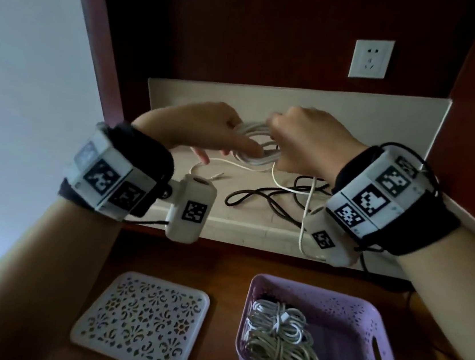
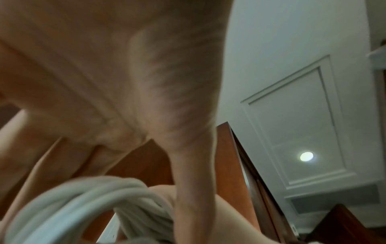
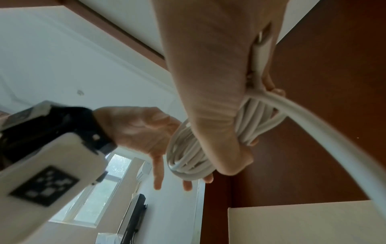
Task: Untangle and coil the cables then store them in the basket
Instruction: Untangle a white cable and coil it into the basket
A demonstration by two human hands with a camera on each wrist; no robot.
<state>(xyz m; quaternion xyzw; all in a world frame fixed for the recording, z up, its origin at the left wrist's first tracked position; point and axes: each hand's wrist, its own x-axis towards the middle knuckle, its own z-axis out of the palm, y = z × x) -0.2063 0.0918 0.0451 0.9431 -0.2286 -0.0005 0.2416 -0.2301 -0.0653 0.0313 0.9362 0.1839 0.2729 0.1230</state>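
My right hand [image 1: 304, 140] gripping the white cable coil [image 1: 253, 147] with curled fingers, my left hand [image 1: 206, 128] steadying it with straight fingers, the purple basket [image 1: 362, 321] sitting below my right wrist

the white worktop [image 1: 255, 221] sits in a nook, walled by dark wood at the far side and on both sides. a black cable [image 1: 261, 197] sprawls over its right half, with a loose white cable [image 1: 306, 206] trailing across it and over the near edge. nearer, the purple basket [image 1: 368, 318] holds two coiled bundles [image 1: 277, 334] on its left; its right half is bare. a white lid [image 1: 138, 321] lies left of it.
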